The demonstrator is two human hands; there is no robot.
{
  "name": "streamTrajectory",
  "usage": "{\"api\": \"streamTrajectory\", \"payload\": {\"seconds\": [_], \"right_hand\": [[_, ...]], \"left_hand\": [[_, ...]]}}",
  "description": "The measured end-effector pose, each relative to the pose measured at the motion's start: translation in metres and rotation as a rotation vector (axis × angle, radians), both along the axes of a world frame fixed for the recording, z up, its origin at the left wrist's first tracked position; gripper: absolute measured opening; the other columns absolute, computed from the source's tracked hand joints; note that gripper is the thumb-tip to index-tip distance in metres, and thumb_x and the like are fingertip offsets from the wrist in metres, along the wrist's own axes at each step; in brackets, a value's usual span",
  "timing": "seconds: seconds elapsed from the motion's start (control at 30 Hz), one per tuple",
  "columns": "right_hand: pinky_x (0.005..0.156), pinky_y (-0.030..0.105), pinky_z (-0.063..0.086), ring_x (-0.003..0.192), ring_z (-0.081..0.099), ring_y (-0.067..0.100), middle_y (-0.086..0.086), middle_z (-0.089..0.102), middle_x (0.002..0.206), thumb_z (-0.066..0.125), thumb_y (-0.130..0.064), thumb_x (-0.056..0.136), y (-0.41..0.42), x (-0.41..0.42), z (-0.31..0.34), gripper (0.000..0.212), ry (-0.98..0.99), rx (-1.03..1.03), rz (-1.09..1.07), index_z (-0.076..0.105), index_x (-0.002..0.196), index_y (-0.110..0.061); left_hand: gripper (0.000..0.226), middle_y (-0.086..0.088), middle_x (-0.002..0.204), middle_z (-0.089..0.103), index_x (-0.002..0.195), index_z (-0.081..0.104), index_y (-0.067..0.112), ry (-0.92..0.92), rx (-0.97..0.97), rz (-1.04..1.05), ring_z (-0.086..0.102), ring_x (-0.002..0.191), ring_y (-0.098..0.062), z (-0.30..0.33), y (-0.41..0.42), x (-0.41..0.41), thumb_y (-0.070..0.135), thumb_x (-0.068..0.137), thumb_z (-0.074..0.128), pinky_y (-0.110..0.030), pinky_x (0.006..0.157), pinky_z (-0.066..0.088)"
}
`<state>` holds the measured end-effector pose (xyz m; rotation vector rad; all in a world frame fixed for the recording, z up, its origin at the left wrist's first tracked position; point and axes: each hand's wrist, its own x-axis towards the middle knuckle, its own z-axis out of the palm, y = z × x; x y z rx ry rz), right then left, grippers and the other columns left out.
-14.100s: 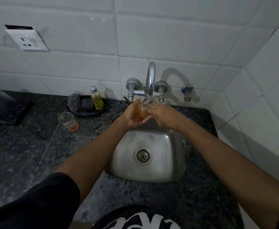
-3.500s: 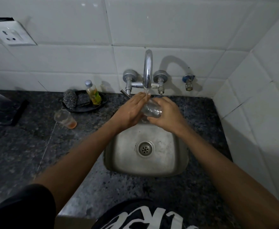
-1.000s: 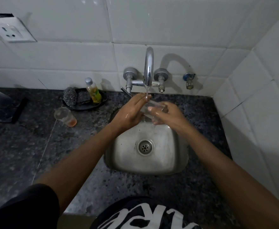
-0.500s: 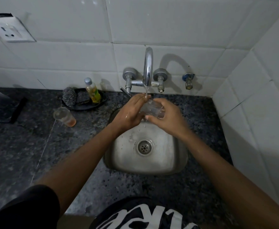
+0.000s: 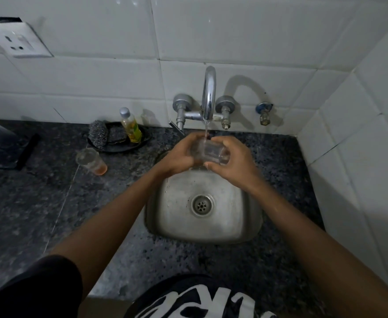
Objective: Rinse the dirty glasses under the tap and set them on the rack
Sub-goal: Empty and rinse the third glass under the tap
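A clear glass lies on its side under the running tap, above the back of the steel sink. My left hand grips its left end and my right hand curls round its right side. Water streams from the spout onto the glass. A second glass with an orange residue at its bottom stands on the dark granite counter to the left. The dark rack sits at the far left edge, partly out of frame.
A black dish behind the second glass holds a steel scrubber, a sponge and a small yellow soap bottle. A wall socket is at upper left. White tiled walls close off the back and right.
The glass has turned a little between my hands under the stream, and my right hand's fingers have wrapped further over it. The camera has barely shifted.
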<state>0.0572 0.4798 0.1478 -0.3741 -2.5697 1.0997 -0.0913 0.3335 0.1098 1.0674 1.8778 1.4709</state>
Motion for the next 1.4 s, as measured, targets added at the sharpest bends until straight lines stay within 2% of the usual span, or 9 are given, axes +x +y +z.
{"api": "streamTrajectory", "payload": {"seconds": [0.13,0.23,0.43,0.63,0.8,0.93,1.0,1.27,1.4], "right_hand": [[0.093,0.032,0.057,0.109,0.06,0.008,-0.005,0.057,0.124,0.093,-0.024,0.074,0.002,0.002,0.005,0.065,0.014,0.086,0.076,0.064,0.132,-0.019],[0.105,0.036,0.05,0.126,0.053,0.016,0.0,0.054,0.136,0.088,-0.023,0.08,0.0,0.0,0.005,0.067,-0.007,0.239,0.216,0.059,0.14,-0.016],[0.104,0.034,0.048,0.121,0.054,0.029,0.016,0.062,0.127,0.079,-0.03,0.092,0.0,0.002,0.008,0.05,0.211,0.559,0.195,0.065,0.128,0.001],[0.086,0.042,0.056,0.109,0.064,0.03,0.01,0.068,0.118,0.07,-0.016,0.096,0.013,-0.018,0.016,0.029,-0.14,0.491,0.416,0.067,0.124,-0.008],[0.078,0.031,0.05,0.109,0.061,0.018,-0.006,0.067,0.121,0.058,-0.014,0.093,0.035,-0.036,0.048,0.032,-0.223,0.803,0.754,0.063,0.121,-0.028],[0.086,0.041,0.055,0.118,0.059,0.022,0.001,0.063,0.13,0.053,-0.035,0.104,0.018,-0.046,0.045,0.029,-0.32,0.814,0.657,0.059,0.129,-0.022],[0.084,0.04,0.05,0.117,0.061,0.025,0.005,0.064,0.13,0.052,-0.045,0.105,0.012,-0.054,0.039,0.035,-0.391,0.825,0.619,0.059,0.128,-0.02],[0.063,0.035,0.052,0.085,0.066,0.023,0.002,0.067,0.1,0.067,-0.017,0.095,0.025,-0.057,0.049,0.01,-0.307,0.989,0.794,0.065,0.105,-0.018],[0.07,0.038,0.056,0.089,0.071,0.027,0.007,0.072,0.101,0.073,-0.033,0.094,0.006,-0.064,0.048,0.028,-0.322,0.992,0.608,0.067,0.113,-0.014]], "left_hand": [[0.045,-0.014,0.137,0.068,0.144,0.057,0.014,-0.841,-0.007,-0.031,0.069,0.119,-0.033,0.004,-0.001,-0.002,0.015,0.099,0.049,-0.05,0.093,0.06],[0.047,-0.01,0.124,0.074,0.131,0.069,0.013,-0.861,-0.055,0.009,0.069,0.118,-0.031,0.002,0.009,0.002,0.048,0.106,0.052,-0.049,0.096,0.06],[0.044,-0.004,0.087,0.071,0.107,0.067,0.01,-1.138,0.2,0.133,0.069,0.076,-0.018,-0.002,0.023,0.017,0.027,0.107,0.026,-0.03,0.061,0.052],[0.039,-0.008,0.096,0.071,0.112,0.071,0.009,-1.181,0.256,0.185,0.064,0.074,-0.02,-0.021,0.032,0.015,0.032,0.108,0.04,-0.028,0.057,0.049],[0.035,-0.008,0.101,0.076,0.106,0.078,0.011,-1.183,0.053,0.147,0.075,0.085,-0.023,-0.015,0.034,-0.001,0.037,0.1,0.056,-0.04,0.07,0.064],[0.038,-0.01,0.08,0.073,0.094,0.071,0.003,-1.195,0.142,0.284,0.07,0.063,-0.021,-0.005,0.046,0.007,0.022,0.101,0.039,-0.025,0.05,0.056],[0.049,-0.011,0.084,0.075,0.09,0.077,0.002,-1.214,0.198,0.357,0.073,0.072,-0.022,-0.01,0.051,0.011,0.021,0.102,0.034,-0.028,0.062,0.059],[0.038,-0.007,0.084,0.074,0.103,0.071,0.009,-1.163,0.041,0.252,0.072,0.073,-0.02,-0.013,0.046,-0.001,0.027,0.107,0.038,-0.037,0.062,0.062],[0.036,-0.006,0.082,0.052,0.08,0.073,0.01,-1.322,0.288,0.424,0.051,0.072,-0.019,-0.03,0.056,0.011,0.027,0.095,0.044,-0.031,0.058,0.036]]}}
